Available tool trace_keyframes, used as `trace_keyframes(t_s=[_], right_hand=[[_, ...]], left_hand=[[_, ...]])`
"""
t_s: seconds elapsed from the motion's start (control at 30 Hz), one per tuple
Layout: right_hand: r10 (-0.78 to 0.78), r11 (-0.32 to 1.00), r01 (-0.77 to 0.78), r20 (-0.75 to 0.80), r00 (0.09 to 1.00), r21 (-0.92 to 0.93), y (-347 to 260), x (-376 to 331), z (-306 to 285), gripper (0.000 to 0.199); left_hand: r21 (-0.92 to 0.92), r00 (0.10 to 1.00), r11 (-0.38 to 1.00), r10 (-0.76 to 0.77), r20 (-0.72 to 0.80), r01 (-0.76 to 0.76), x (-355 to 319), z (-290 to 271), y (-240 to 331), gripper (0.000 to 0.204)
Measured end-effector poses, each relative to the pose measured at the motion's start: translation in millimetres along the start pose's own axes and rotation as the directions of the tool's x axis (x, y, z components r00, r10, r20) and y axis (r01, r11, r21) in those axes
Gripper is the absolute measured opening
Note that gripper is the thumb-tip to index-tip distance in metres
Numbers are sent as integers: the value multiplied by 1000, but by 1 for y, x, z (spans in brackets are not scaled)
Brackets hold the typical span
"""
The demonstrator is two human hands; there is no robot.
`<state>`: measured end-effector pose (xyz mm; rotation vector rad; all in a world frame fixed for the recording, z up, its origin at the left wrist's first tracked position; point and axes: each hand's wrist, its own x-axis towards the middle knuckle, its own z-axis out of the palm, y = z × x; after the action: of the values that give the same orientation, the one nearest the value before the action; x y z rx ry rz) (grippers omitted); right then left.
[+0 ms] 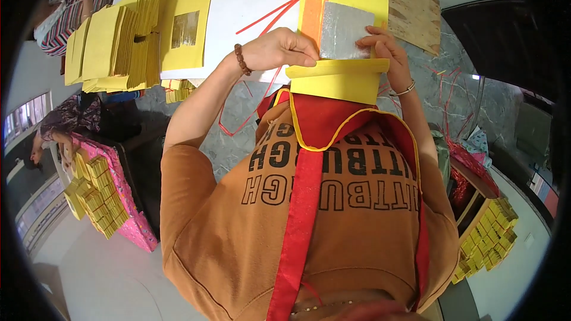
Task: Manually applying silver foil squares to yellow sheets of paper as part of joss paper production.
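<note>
Pinching a silver-foiled yellow sheet, both hands' fingers hold its lower edge.

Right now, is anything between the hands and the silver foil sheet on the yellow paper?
Nothing visible. The left hand touches the silver foil sheet at its lower left edge, and the right hand touches its right edge, above the yellow paper stack.

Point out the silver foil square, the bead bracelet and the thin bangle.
silver foil square (344,31), head view, centre of the foil.
bead bracelet (241,59), head view, beads across the left wrist.
thin bangle (406,90), head view, band on the right wrist.
</note>
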<state>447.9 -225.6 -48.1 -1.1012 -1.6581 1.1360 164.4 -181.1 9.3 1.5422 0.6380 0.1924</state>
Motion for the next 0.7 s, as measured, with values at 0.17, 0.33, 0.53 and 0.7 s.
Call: trace_keyframes(t_s=[0.17, 0.33, 0.53, 0.7], right_hand=[[18, 999, -18, 19, 1000, -35, -3, -1, 0, 27], [17, 1000, -17, 24, 1000, -23, -1, -1, -2, 32], [-22, 1000, 22, 76, 997, 5, 1, -1, -5, 50], [-42, 994, 30, 119, 992, 104, 13, 0, -13, 58]], left_hand=[[-12, 999, 1000, 12, 36, -12, 4, -3, -3, 18], [-3, 999, 1000, -11, 48, 11, 5, -4, -1, 16], [-28, 999, 999, -27, 43, 28, 4, -3, -3, 14], [12, 1000, 1000, -24, 17, 24, 5, -4, -5, 18]])
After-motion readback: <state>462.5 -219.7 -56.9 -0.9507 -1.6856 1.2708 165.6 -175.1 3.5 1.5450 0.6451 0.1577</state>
